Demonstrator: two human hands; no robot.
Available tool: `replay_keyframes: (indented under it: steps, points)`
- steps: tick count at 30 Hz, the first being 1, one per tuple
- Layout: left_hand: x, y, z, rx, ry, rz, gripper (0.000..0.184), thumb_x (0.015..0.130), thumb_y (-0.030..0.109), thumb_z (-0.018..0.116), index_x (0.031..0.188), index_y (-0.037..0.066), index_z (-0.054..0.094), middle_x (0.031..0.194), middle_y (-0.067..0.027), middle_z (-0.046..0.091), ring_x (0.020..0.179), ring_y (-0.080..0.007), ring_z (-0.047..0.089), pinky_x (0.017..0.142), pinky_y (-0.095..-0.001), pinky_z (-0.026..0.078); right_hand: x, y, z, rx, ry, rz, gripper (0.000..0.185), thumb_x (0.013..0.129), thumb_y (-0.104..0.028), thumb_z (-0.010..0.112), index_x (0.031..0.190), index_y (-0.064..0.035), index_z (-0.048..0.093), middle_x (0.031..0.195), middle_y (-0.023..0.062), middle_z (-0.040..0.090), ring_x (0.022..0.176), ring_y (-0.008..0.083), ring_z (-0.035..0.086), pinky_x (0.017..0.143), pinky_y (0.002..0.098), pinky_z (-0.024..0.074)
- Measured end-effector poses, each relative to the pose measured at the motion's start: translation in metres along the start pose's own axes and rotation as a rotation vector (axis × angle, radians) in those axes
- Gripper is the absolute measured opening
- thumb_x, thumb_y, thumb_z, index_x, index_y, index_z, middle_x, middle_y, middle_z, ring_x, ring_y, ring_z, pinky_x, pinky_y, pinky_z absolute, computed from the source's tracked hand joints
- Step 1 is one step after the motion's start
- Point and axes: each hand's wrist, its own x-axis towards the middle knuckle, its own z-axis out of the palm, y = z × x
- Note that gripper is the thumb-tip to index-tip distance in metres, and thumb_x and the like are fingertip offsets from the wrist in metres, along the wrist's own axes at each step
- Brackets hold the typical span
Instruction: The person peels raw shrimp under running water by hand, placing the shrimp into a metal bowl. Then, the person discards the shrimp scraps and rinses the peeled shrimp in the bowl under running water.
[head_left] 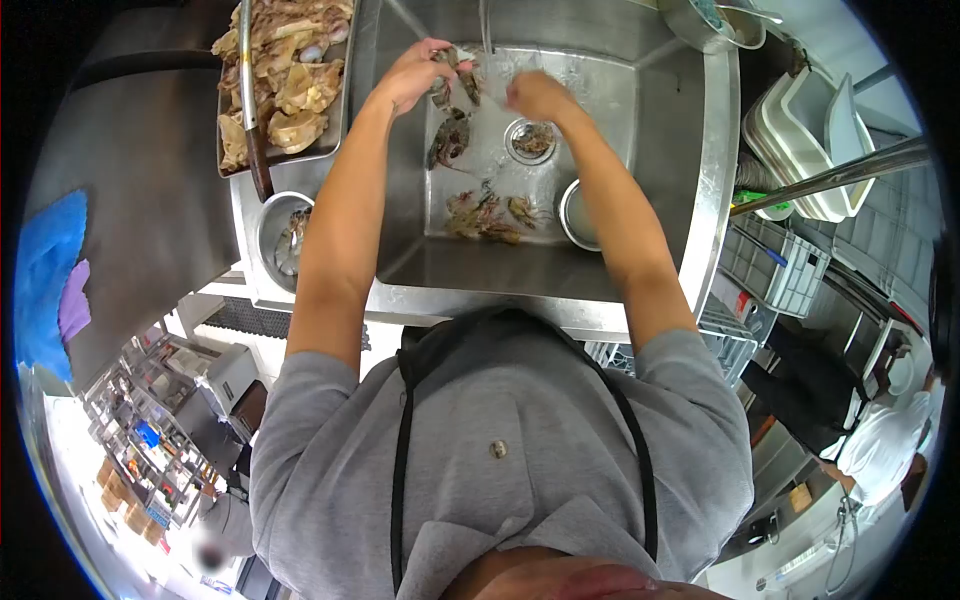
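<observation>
At the top left of the metal sink (595,110), my left hand (425,72) is closed around a shrimp (443,88) near the running tap water. My right hand (540,97) is bent, just above the drain strainer (531,141), its fingers blurred; what it holds, if anything, cannot be made out. Dark shrimp pieces (450,140) lie below my left hand. Reddish and yellowish shells and heads (480,216) are in a pile near the sink's front. A round metal bowl (572,215) sits in the sink under my right forearm.
A tray of meat pieces (290,85) and a bowl with shrimp (288,240) stand left of the sink. A metal pot (700,28) is at the back right, near stacked white tubs (800,140). Another person (880,440) is at the far right.
</observation>
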Motion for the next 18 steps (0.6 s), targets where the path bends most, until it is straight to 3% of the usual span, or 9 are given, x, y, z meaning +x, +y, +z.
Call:
replay_keyframes:
  steps: [1,2,3,5,8,10,15,17,18]
  points:
    - [0.003,0.000,0.004,-0.007,-0.003,0.004,0.036,0.084,0.007,0.062,0.116,-0.004,0.051,0.101,-0.0092,0.059,0.083,-0.0149,0.054,0.078,-0.0267,0.043,0.003,-0.009,-0.013,-0.057,0.105,0.119,0.029,0.075,-0.022,0.065,0.101,-0.0086,0.066,0.104,0.0142,0.065,0.097,0.0336,0.061,0.081,0.0411,0.0489]
    - [0.004,-0.001,0.006,-0.003,-0.054,0.016,0.036,0.084,0.007,0.061,0.116,-0.005,0.051,0.099,-0.0088,0.060,0.083,-0.0147,0.055,0.077,-0.0267,0.043,-0.008,-0.036,-0.033,-0.055,0.304,0.048,0.025,0.078,-0.020,0.063,0.100,-0.0081,0.065,0.104,0.0152,0.064,0.096,0.0351,0.060,0.082,0.0431,0.0485]
    - [0.003,0.001,0.008,0.005,-0.105,0.027,0.036,0.084,0.006,0.061,0.116,-0.006,0.050,0.098,-0.0084,0.060,0.083,-0.0145,0.055,0.077,-0.0267,0.044,-0.005,-0.044,-0.037,-0.057,0.304,0.049,0.025,0.078,-0.020,0.063,0.100,-0.0081,0.065,0.104,0.0152,0.064,0.096,0.0351,0.060,0.082,0.0431,0.0485]
    - [0.002,0.010,0.010,-0.109,-0.135,-0.012,0.036,0.083,0.006,0.061,0.117,-0.005,0.051,0.098,-0.0079,0.060,0.082,-0.0140,0.055,0.076,-0.0267,0.044,-0.001,-0.057,-0.048,-0.047,0.548,-0.502,0.020,0.082,-0.017,0.058,0.099,-0.0091,0.064,0.094,0.0136,0.066,0.089,0.0369,0.062,0.079,0.0450,0.0491]
    - [0.006,0.013,0.004,-0.304,-0.155,-0.032,0.035,0.084,0.006,0.060,0.116,-0.005,0.053,0.096,-0.0066,0.061,0.081,-0.0127,0.055,0.075,-0.0264,0.044,0.000,-0.064,-0.060,-0.142,0.407,-0.618,0.019,0.085,-0.011,0.053,0.101,-0.0037,0.060,0.093,0.0180,0.064,0.085,0.0361,0.062,0.077,0.0423,0.0496]
    - [0.003,0.017,0.002,-0.387,-0.150,-0.017,0.034,0.084,0.007,0.060,0.116,-0.004,0.054,0.095,-0.0057,0.061,0.081,-0.0120,0.055,0.075,-0.0261,0.043,0.004,-0.068,-0.062,-0.274,0.310,-0.517,0.022,0.086,-0.016,0.053,0.104,-0.0039,0.060,0.094,0.0185,0.064,0.089,0.0363,0.062,0.078,0.0435,0.0495]
    - [0.012,0.015,-0.002,0.001,-0.220,0.086,0.035,0.086,0.006,0.055,0.119,-0.005,0.052,0.092,-0.0057,0.062,0.077,-0.0106,0.052,0.075,-0.0232,0.040,0.019,-0.057,-0.053,-0.448,0.152,-0.385,0.033,0.089,-0.028,0.053,0.109,-0.0014,0.057,0.093,0.0213,0.064,0.090,0.0373,0.062,0.078,0.0452,0.0497]
    - [0.018,0.010,-0.004,-0.045,-0.204,0.076,0.034,0.087,0.009,0.057,0.118,-0.005,0.053,0.093,-0.0064,0.063,0.075,-0.0104,0.051,0.075,-0.0230,0.039,0.009,-0.066,-0.053,-0.515,0.400,-0.509,0.033,0.074,-0.026,0.068,0.089,0.0028,0.060,0.084,0.0211,0.065,0.081,0.0360,0.063,0.073,0.0417,0.0509]
    - [0.005,0.034,0.006,-0.056,-0.242,0.009,0.026,0.085,0.011,0.060,0.106,-0.003,0.056,0.085,-0.0075,0.064,0.068,-0.0117,0.054,0.062,-0.0240,0.040,0.000,-0.073,-0.057,-0.476,0.408,-0.514,0.026,0.076,-0.024,0.065,0.082,0.0014,0.061,0.075,0.0196,0.064,0.071,0.0370,0.064,0.067,0.0453,0.0510]
